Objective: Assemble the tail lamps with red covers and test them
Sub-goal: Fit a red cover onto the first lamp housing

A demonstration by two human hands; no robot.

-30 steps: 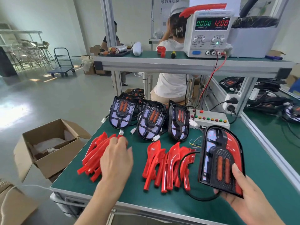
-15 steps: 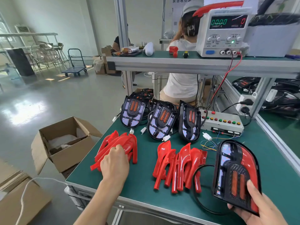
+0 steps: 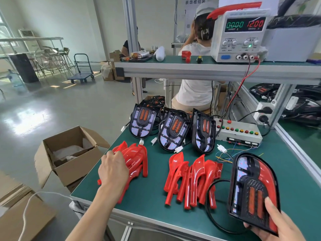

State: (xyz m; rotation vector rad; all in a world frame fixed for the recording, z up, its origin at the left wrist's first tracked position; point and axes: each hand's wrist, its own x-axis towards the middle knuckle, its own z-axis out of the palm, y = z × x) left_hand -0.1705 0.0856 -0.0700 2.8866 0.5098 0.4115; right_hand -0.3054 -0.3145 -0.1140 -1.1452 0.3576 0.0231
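- The left hand (image 3: 113,168) lies on the left pile of red covers (image 3: 134,164) near the worktop's (image 3: 151,197) left edge, fingers curled over the topmost pieces; whether it has one pinched cannot be told.
- The right hand (image 3: 278,225) holds a lamp (image 3: 254,192) at the front right, just above the worktop, thumb on its dark centre panel and fingers behind the lower edge.
- That lamp carries a red cover on its right half (the left half shows its pale board), and its black cable (image 3: 211,202) loops onto the worktop.
- A second pile of covers (image 3: 192,180) lies between the left pile and the held lamp.
- Three bare lamps (image 3: 173,131) lean in a row at the back, white plugs trailing in front.
- A grey button box (image 3: 238,134) sits right of the row, thin wires spilling from it.
- On the shelf (image 3: 191,69) above, a power supply (image 3: 240,33) reads 0.000 and 12.00.
- An open carton (image 3: 69,153) stands on the floor to the left.
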